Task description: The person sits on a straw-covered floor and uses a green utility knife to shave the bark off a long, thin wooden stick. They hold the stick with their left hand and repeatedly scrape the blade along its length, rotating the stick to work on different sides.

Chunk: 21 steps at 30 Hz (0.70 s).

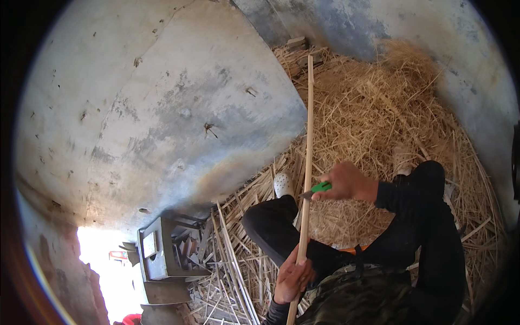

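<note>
A long pale strip of split bamboo or wood point(309, 135) runs from my lap up and away, nearly upright in the head view. My left hand point(293, 276) is wrapped round its lower part, close to my body. Higher up, my right hand point(346, 183) grips a knife with a green handle point(322, 187). The knife's dark blade lies against or across the strip, above my left knee; whether it cuts into the strip cannot be made out.
Dry straw and shavings point(368, 103) are heaped at the far right against the wall. Loose strips point(233, 265) lie on the floor at left, beside a wooden cabinet point(157, 252) holding scraps. A stained wall point(179, 97) stands close on the left. A white clog point(283, 185) is on my left foot.
</note>
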Each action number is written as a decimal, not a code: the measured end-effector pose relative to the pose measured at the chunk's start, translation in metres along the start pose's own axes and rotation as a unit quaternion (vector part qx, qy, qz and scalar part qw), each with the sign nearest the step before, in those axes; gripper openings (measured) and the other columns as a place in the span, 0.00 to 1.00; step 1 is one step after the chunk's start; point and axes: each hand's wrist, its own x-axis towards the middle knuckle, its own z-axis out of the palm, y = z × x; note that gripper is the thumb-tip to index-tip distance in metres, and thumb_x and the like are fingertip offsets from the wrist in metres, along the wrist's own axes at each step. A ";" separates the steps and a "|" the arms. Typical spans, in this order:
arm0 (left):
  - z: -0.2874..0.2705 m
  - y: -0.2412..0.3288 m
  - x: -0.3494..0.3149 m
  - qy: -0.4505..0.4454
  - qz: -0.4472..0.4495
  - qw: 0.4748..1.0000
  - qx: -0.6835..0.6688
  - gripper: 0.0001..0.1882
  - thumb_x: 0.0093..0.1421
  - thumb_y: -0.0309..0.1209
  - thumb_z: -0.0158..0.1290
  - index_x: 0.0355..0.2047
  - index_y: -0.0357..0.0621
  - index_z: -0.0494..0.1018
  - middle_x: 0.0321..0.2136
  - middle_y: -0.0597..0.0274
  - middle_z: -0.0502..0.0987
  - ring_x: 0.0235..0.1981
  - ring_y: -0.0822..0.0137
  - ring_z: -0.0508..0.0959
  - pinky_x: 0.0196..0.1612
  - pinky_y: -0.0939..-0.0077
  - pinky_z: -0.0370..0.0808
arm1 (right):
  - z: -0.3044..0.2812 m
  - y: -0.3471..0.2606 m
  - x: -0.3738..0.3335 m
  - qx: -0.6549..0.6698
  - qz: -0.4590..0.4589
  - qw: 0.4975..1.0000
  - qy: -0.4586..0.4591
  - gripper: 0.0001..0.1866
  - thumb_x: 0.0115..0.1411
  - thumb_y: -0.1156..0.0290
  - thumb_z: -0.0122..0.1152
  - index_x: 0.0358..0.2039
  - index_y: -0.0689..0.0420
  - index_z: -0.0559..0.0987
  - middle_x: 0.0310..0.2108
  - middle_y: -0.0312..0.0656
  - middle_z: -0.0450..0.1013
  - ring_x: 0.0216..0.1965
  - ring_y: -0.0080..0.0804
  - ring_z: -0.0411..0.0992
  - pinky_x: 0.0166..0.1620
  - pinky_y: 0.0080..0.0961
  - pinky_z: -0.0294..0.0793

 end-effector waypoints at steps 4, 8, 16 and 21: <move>0.000 0.003 -0.001 0.010 -0.023 0.999 0.044 0.31 0.67 0.33 0.42 0.66 0.37 0.45 0.14 0.73 0.56 0.11 0.79 0.55 0.21 0.82 0.58 | -0.015 0.040 0.021 -0.043 0.151 0.987 -0.038 0.43 0.48 0.20 0.42 0.09 0.51 0.73 0.03 0.33 0.54 0.07 0.27 0.58 0.12 0.29 0.55; -0.002 0.004 -0.002 0.027 -0.001 0.998 0.055 0.29 0.68 0.31 0.41 0.66 0.38 0.47 0.16 0.74 0.57 0.14 0.81 0.57 0.19 0.87 0.55 | -0.018 0.015 0.021 -0.011 0.124 0.990 -0.072 0.43 0.49 0.20 0.39 0.09 0.51 0.72 0.05 0.33 0.56 0.08 0.26 0.59 0.13 0.29 0.56; 0.009 0.006 -0.011 0.020 -0.063 0.993 0.102 0.30 0.66 0.33 0.43 0.66 0.38 0.48 0.16 0.75 0.57 0.15 0.82 0.58 0.18 0.87 0.56 | -0.033 0.087 0.028 -0.005 0.240 0.971 0.008 0.43 0.49 0.20 0.38 0.08 0.50 0.70 0.05 0.27 0.51 0.06 0.21 0.53 0.11 0.22 0.51; -0.004 -0.003 -0.007 0.029 -0.013 0.996 0.081 0.27 0.69 0.32 0.41 0.66 0.39 0.50 0.17 0.76 0.58 0.16 0.83 0.57 0.17 0.88 0.53 | -0.013 0.022 0.014 -0.005 0.141 0.989 -0.046 0.43 0.50 0.20 0.37 0.07 0.50 0.69 0.04 0.28 0.50 0.06 0.23 0.54 0.12 0.25 0.54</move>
